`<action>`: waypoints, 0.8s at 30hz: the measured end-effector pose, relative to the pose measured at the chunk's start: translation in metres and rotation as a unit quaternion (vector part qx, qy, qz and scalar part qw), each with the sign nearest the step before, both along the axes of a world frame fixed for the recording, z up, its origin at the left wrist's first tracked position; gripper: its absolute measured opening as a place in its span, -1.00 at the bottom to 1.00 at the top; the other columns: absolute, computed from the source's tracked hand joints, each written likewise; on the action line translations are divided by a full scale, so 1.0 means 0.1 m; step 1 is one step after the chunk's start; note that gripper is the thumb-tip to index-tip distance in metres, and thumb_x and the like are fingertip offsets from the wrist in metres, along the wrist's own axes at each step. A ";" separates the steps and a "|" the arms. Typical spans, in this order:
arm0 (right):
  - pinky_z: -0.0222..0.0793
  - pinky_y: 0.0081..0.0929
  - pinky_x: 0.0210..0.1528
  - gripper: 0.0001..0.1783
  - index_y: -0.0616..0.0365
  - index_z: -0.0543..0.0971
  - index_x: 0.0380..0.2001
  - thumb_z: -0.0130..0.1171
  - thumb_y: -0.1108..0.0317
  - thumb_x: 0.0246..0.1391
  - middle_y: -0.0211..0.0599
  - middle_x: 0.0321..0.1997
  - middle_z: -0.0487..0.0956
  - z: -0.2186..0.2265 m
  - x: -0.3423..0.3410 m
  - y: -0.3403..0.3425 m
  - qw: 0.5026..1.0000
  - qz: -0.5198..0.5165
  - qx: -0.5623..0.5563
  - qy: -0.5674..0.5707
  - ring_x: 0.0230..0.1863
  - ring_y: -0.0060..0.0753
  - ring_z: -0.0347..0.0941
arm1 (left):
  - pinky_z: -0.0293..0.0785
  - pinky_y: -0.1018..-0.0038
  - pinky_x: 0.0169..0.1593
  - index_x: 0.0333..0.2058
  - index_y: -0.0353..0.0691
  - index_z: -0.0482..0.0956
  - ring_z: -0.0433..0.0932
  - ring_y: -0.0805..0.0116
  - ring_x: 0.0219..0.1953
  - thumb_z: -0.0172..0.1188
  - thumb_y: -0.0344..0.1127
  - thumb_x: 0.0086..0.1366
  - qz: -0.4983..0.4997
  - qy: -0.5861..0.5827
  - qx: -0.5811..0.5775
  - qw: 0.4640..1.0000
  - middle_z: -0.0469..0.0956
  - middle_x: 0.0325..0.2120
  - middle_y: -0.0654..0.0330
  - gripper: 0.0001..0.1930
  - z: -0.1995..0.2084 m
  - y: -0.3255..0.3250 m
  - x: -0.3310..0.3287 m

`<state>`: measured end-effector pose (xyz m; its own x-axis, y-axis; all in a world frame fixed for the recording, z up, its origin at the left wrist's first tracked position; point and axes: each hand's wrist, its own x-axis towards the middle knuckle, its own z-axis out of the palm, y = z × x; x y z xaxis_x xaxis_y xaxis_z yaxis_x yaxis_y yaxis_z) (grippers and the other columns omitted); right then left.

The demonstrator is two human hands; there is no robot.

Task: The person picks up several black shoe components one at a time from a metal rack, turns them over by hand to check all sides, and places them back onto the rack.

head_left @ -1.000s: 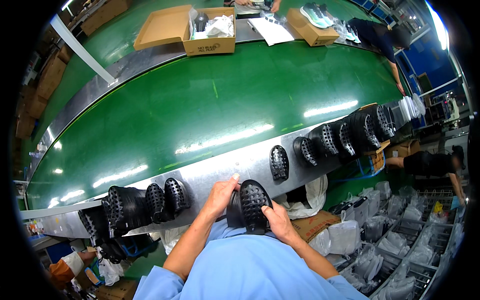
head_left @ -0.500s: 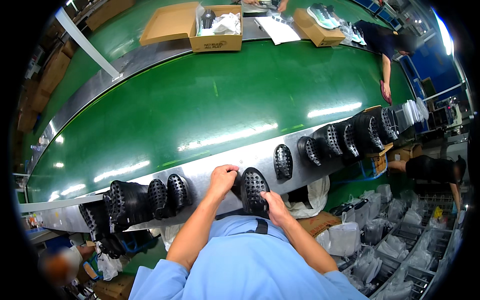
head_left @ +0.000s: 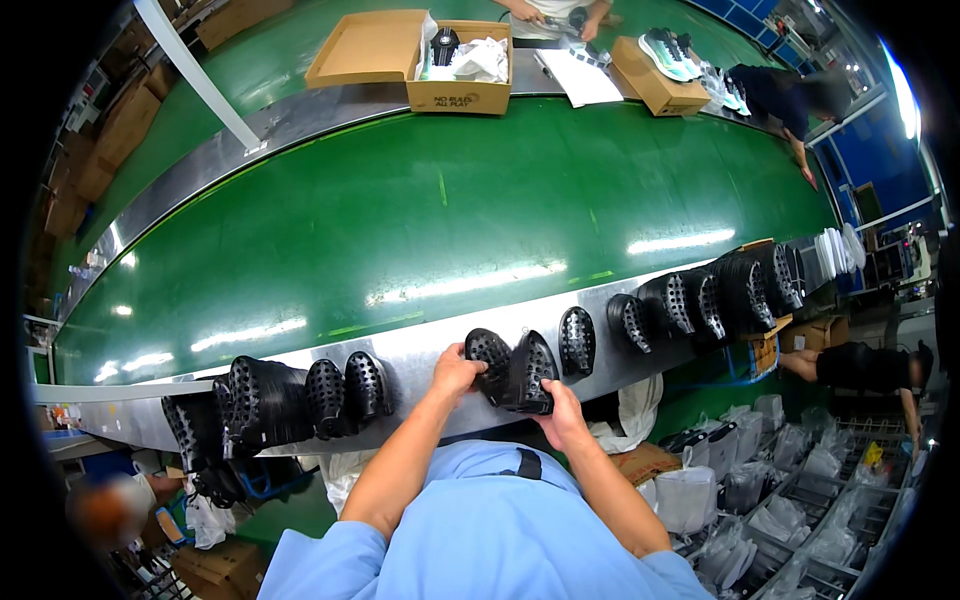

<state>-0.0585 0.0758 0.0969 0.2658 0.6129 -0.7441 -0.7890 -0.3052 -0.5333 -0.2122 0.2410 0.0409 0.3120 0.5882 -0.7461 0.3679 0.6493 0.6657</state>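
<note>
Over the metal ledge in front of me, my left hand (head_left: 458, 373) is closed on the side of a black studded shoe sole (head_left: 487, 362). Beside it, my right hand (head_left: 562, 412) grips the near end of another black studded shoe sole (head_left: 534, 368), thumb on its face. The two soles stand side by side, tilted and close together. Just right of them, a single sole (head_left: 577, 341) lies on the ledge. More black soles stand in a row farther right (head_left: 675, 303), and others sit grouped to my left (head_left: 325, 397).
Beyond the metal ledge (head_left: 425, 345) runs a wide green belt surface (head_left: 450, 200). An opened shoebox (head_left: 460, 97), papers (head_left: 580, 78) and sneakers on a box (head_left: 660, 85) sit across it. Bagged items fill racks (head_left: 790, 500) at lower right. Other people work nearby.
A second sole has come into sight in my left hand. My right hand's sole has turned and shifted slightly right, showing its side. The whole view has also shifted a little.
</note>
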 end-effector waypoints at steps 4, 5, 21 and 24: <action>0.54 0.17 0.16 -0.49 0.37 0.48 0.15 -0.14 0.15 0.40 0.06 0.12 0.61 0.20 0.09 -0.05 0.994 0.015 0.035 0.102 0.11 0.05 0.56 | 0.59 0.33 -0.40 0.06 -0.33 0.53 0.63 0.32 -0.41 0.33 -0.34 0.21 0.045 -0.074 -0.098 0.991 0.66 -0.28 0.09 -0.56 0.09 0.04 -0.06; 0.54 0.15 0.17 -0.49 0.36 0.48 0.16 -0.17 0.16 0.42 0.05 0.12 0.60 0.25 0.09 -0.08 0.990 0.018 0.046 0.130 0.12 0.02 0.56 | 0.57 0.34 -0.41 0.05 -0.33 0.53 0.62 0.34 -0.42 0.33 -0.33 0.21 0.054 -0.078 -0.090 0.991 0.66 -0.28 0.09 -0.56 0.17 0.02 -0.08; 0.42 0.07 0.27 -0.29 0.46 0.45 0.20 -0.27 -0.02 0.39 0.20 0.11 0.60 0.98 0.09 -0.61 0.980 -0.011 0.149 0.128 0.12 0.14 0.56 | 0.43 0.42 0.20 0.23 -0.40 0.46 0.55 0.37 0.05 -0.08 0.02 0.58 0.014 -0.281 -0.034 0.959 0.60 0.02 0.08 -0.44 1.72 -0.44 -0.39; 0.49 -0.02 0.22 -0.46 0.42 0.51 0.09 -0.12 0.12 0.35 0.08 0.01 0.65 0.95 0.11 -0.63 0.994 -0.037 0.079 0.063 0.03 -0.03 0.61 | 0.42 0.43 0.21 0.24 -0.42 0.45 0.55 0.36 0.08 -0.11 0.04 0.59 0.006 -0.272 0.025 0.962 0.60 0.05 0.07 -0.41 1.70 -0.47 -0.35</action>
<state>-0.0480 0.0126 0.1918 0.2249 0.7076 -0.6699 -0.8694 -0.1647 -0.4658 -0.2475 0.1937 0.2109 0.6404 0.6258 -0.4453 -0.0506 0.6129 0.7885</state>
